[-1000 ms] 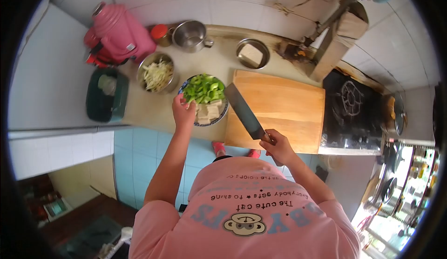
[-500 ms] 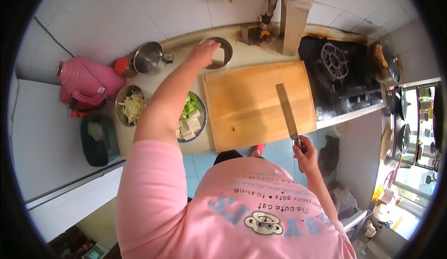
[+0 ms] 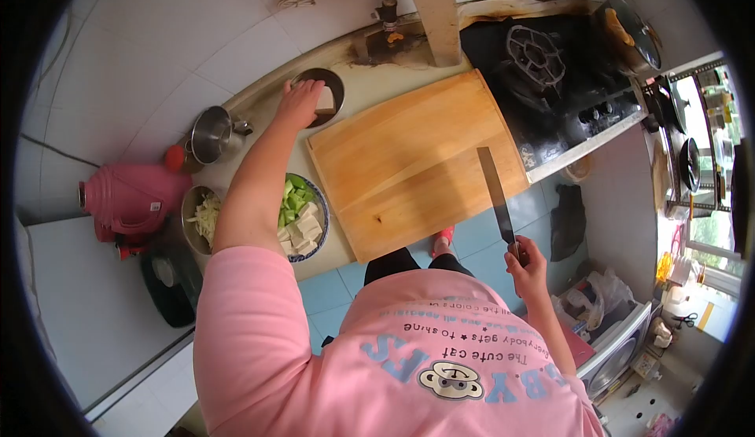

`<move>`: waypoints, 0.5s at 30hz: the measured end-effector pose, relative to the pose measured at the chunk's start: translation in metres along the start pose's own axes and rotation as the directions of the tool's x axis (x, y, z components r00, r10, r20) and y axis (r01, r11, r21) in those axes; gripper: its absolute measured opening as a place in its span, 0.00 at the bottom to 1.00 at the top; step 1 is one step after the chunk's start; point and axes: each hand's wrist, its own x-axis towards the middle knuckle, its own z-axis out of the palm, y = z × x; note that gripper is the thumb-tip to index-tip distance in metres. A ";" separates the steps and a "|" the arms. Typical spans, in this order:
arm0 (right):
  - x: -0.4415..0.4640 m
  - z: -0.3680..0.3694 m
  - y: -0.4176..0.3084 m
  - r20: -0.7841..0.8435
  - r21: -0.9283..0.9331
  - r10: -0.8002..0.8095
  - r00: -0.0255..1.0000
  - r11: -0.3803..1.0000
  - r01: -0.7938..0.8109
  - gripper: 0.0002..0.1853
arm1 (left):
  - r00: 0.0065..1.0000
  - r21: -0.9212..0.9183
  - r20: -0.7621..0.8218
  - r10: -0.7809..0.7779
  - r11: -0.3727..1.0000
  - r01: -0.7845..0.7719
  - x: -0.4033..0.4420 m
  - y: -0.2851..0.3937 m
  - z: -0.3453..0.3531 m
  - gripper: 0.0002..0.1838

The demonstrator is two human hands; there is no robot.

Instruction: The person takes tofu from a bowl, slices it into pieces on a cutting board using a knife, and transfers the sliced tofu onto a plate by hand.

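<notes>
My left hand (image 3: 300,104) reaches into a round metal bowl (image 3: 340,91) at the back of the counter. Its fingers are curled at a pale tofu block (image 3: 325,100), which shows just right of them; the fingertips are partly hidden. My right hand (image 3: 527,266) is wrapped round the handle of a kitchen knife (image 3: 495,189). The long blade points away from me, over the right front edge of a wooden cutting board (image 3: 409,162). Left of the board, a blue-rimmed plate (image 3: 324,221) carries tofu cubes (image 3: 303,233) and chopped green vegetable (image 3: 295,197).
A bowl of pale shreds (image 3: 206,221), a metal pot (image 3: 211,134), a red-lidded jar (image 3: 175,156) and a pink thermos (image 3: 134,197) line the left. A dark green basin (image 3: 169,288) sits nearer. The black gas stove (image 3: 543,83) adjoins the board's right side.
The view has turned and shifted, so the counter appears tilted. My left hand stays in the metal bowl at the tofu block. The knife now extends farther past the board's front edge.
</notes>
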 end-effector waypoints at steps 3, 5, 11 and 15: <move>-0.002 -0.003 0.003 -0.013 -0.025 -0.008 1.000 1.000 0.007 0.18 | 0.997 -0.010 -0.074 0.012 1.000 -0.013 -0.001 -0.001 0.002 0.41; -0.002 -0.006 0.004 -0.013 -0.040 -0.008 1.000 0.999 0.008 0.18 | 0.997 -0.007 -0.080 -0.008 1.000 0.007 -0.001 0.001 -0.002 0.38; 0.003 -0.012 0.006 -0.019 -0.015 0.009 1.000 1.000 -0.009 0.19 | 0.981 0.042 -0.196 0.008 0.999 0.001 -0.014 0.008 -0.011 0.29; 0.010 -0.017 0.005 -0.003 -0.004 -0.019 1.000 1.000 0.019 0.19 | 0.915 -0.029 -0.395 -0.086 0.996 0.082 -0.023 0.003 -0.016 0.24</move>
